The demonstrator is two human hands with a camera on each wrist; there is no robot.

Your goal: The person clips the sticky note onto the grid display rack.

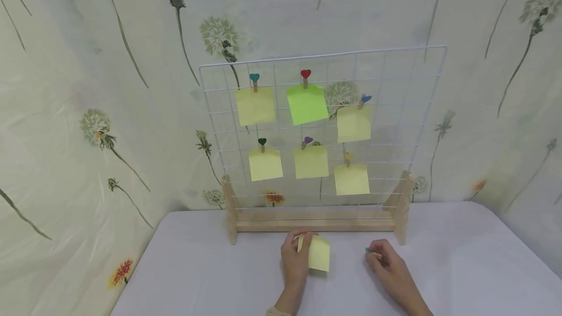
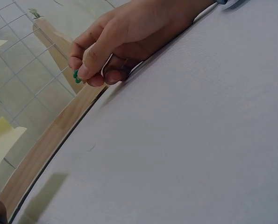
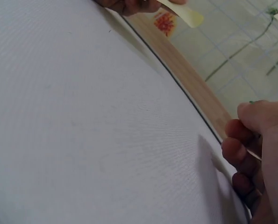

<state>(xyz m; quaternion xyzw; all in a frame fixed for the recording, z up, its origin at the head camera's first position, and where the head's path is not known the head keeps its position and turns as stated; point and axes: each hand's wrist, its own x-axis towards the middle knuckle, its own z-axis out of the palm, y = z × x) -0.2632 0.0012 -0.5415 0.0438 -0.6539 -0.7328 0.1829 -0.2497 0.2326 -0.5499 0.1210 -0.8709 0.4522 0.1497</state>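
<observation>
In the head view my left hand [image 1: 295,261] pinches a yellow sticky note [image 1: 320,253] between thumb and fingers, just above the white tabletop. To its right, my right hand [image 1: 392,273] holds a small clothespin [image 1: 369,250] with a green-teal top at its fingertips. The left wrist view shows that green top [image 2: 76,76] between the right thumb and finger, the rest hidden by the hand. Both hands are in front of a white wire grid [image 1: 428,106] on a wooden stand [image 1: 316,226]. The held note [image 3: 188,15] also shows in the right wrist view, its edge curling.
Several pale yellow notes [image 1: 255,106] and one bright green note [image 1: 307,105] hang on the grid, each under a heart-topped clothespin [image 1: 305,75]. A flower-printed cloth [image 1: 140,23] hangs behind. White cloth [image 1: 197,272] covers the table, whose back corners show on both sides.
</observation>
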